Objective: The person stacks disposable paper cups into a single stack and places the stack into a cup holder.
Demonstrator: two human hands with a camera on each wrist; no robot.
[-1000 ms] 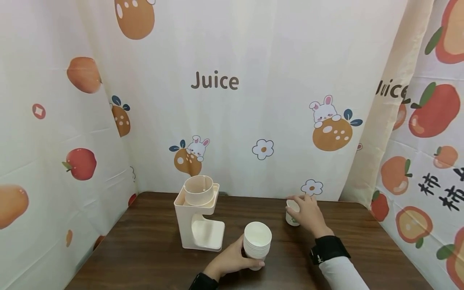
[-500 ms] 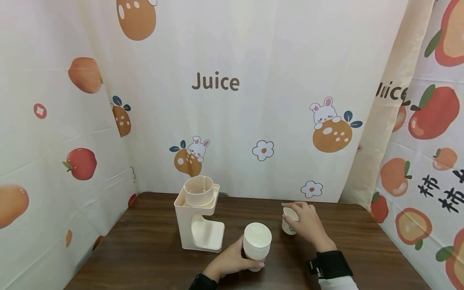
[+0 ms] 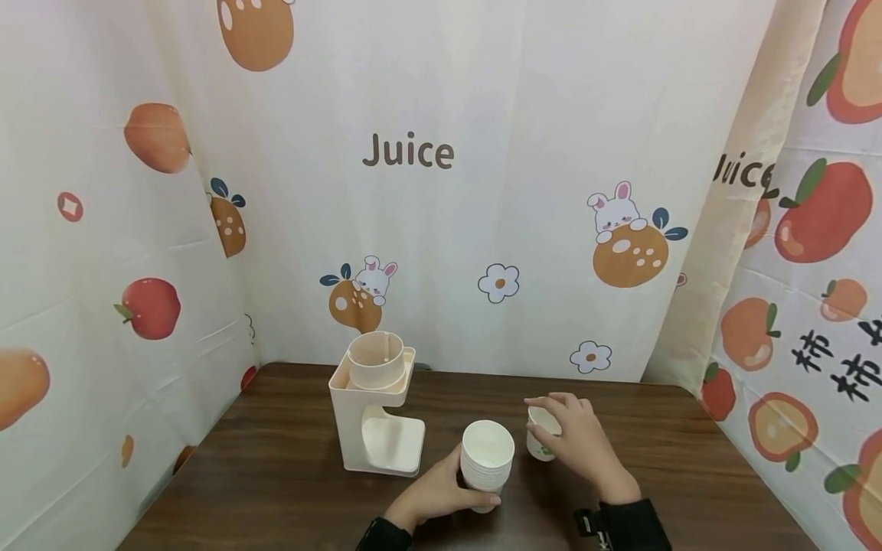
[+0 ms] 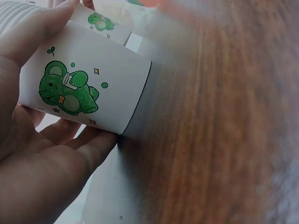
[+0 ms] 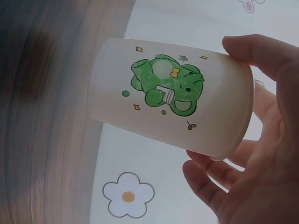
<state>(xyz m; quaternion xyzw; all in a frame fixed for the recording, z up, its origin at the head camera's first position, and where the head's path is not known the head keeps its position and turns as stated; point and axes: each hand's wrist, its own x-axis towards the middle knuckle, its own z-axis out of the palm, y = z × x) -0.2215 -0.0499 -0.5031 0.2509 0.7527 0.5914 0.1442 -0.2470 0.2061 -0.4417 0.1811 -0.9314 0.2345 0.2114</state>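
Observation:
A stack of white paper cups (image 3: 488, 455) stands upright on the table in the head view, its rims nested at the top. My left hand (image 3: 439, 490) grips the stack low down, thumb on one side and fingers on the other. In the left wrist view the lowest paper cup (image 4: 79, 79) bears a green bear print. To the right of the stack, my right hand (image 3: 580, 441) holds a single paper cup (image 3: 543, 438) by its rim, from above. The same print covers that cup's side in the right wrist view, where the thumb (image 5: 252, 49) presses near the rim.
A cream dispenser (image 3: 375, 413) with a round holder on top and a flat foot stands left of the stack. The dark wooden table (image 3: 276, 451) ends at a printed fabric backdrop (image 3: 441, 229), with more fabric at both sides.
My right hand has brought the single cup left and nearer to me, closer to the stack. The left hand keeps its grip on the stack and has hardly moved.

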